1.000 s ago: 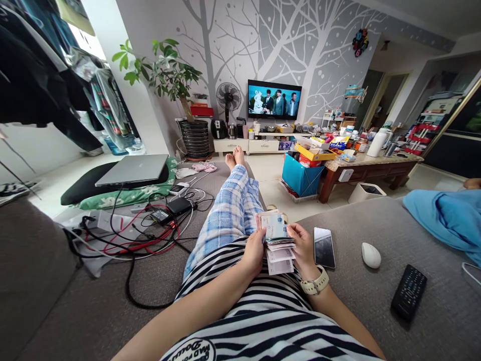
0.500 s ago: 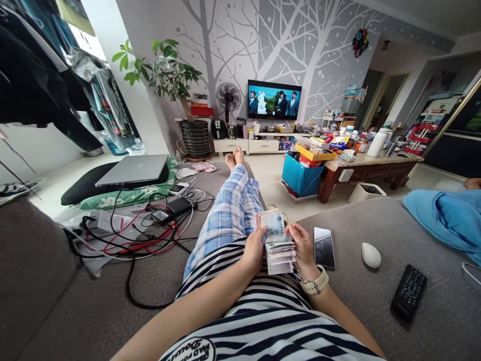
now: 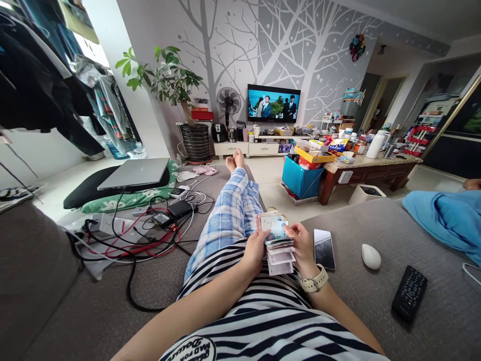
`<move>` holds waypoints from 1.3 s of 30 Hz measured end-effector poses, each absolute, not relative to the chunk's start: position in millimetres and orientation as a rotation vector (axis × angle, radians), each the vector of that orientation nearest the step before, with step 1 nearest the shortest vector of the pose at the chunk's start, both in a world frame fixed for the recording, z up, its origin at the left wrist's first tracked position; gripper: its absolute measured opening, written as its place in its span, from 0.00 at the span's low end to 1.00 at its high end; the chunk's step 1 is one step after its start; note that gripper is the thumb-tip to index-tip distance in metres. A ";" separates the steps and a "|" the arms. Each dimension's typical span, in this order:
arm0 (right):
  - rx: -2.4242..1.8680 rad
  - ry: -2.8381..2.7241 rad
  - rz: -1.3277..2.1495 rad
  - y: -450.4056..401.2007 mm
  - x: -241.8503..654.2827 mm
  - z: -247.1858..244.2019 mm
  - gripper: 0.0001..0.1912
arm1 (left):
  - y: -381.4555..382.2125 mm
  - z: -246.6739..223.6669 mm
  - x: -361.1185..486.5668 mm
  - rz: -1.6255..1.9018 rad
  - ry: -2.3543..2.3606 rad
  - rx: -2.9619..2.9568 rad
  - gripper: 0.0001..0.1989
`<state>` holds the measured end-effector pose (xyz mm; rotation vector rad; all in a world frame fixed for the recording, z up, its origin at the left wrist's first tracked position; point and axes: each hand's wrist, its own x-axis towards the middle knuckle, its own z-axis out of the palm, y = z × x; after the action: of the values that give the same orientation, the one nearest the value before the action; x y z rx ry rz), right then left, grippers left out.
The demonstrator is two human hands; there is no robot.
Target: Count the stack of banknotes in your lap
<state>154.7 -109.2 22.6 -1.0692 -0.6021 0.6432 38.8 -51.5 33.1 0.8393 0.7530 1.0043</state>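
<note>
A fanned stack of banknotes [image 3: 280, 258] is held over my lap, with a bluish note on top and pinkish ones beneath and behind. My left hand [image 3: 257, 248] grips its left side, thumb on the notes. At the right side, my right hand [image 3: 301, 244] pinches the upper edge of the notes between thumb and fingers. A cream watch [image 3: 314, 279] is on my right wrist. Just right of that hand lies a phone [image 3: 324, 249] on the grey sofa [image 3: 356, 301].
A white mouse [image 3: 371, 256] and a black remote [image 3: 409, 293] lie at the right. Tangled cables [image 3: 139, 245] and a laptop [image 3: 134, 173] are at the left. Blue cloth [image 3: 447, 215] lies at the far right, near part of another person's hand.
The top note has shifted and bent between my hands, and my fingers have moved slightly. The camera view has tilted a little, and the television picture differs.
</note>
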 end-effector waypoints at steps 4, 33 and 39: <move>-1.123 -0.587 0.649 -108.8 154.1 26.9 0.19 | -51.1 32.8 36.7 0.865 0.658 0.862 0.11; -1.121 -0.707 0.596 -112.2 155.4 24.4 0.19 | -42.1 24.0 42.3 0.891 0.647 0.833 0.17; -1.118 -0.733 0.581 -115.2 153.7 23.8 0.18 | -37.7 17.4 42.0 0.887 0.684 0.839 0.15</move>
<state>153.7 -115.2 23.8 -1.1183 -0.7328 0.5815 42.0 -37.7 17.4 0.8389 0.6838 0.8874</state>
